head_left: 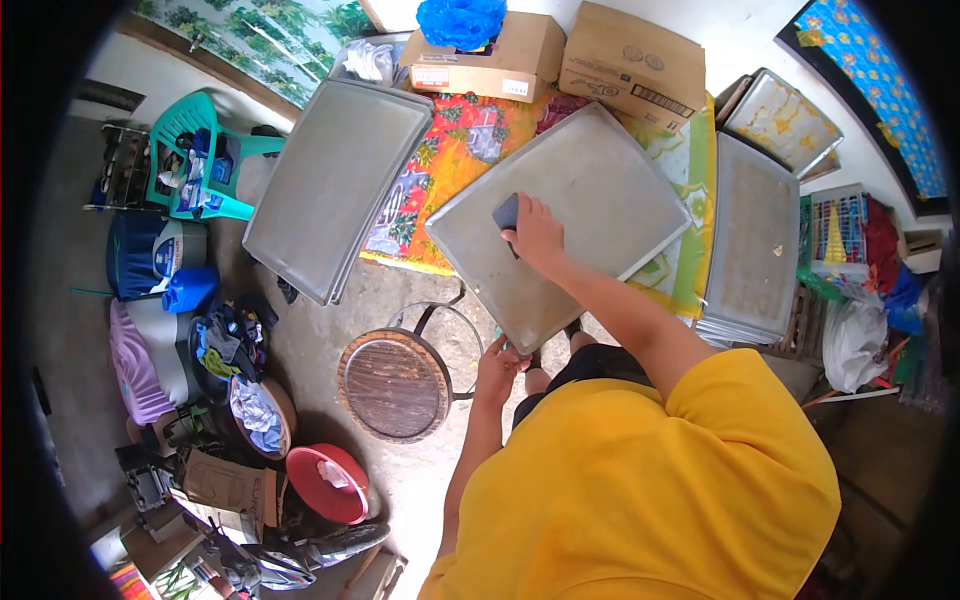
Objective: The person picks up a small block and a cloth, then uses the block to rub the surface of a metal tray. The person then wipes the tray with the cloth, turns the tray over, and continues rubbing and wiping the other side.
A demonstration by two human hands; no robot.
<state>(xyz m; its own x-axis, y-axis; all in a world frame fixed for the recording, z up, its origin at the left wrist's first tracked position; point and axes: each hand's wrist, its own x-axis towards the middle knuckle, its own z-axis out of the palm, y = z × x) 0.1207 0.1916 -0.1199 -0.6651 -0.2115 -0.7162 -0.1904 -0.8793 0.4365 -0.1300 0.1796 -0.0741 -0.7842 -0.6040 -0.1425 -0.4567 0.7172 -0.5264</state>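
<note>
A large metal baking tray [610, 190] lies turned at an angle on the table, its near corner jutting over the edge toward me. My right hand [538, 235] is closed around a dark grey flat pad [507, 212], pressed to the tray's face left of its middle. Down at the near corner, my left hand [497, 372] grips the tray's rim, with its fingers partly hidden under the metal.
Stacked trays [340, 180] stand on the left, and another tray stack [755, 240] is on the right. Cardboard boxes [635, 65] sit at the back of the table. A round wooden stool [395, 385] and a red basin [327, 484] are on the floor, left of me.
</note>
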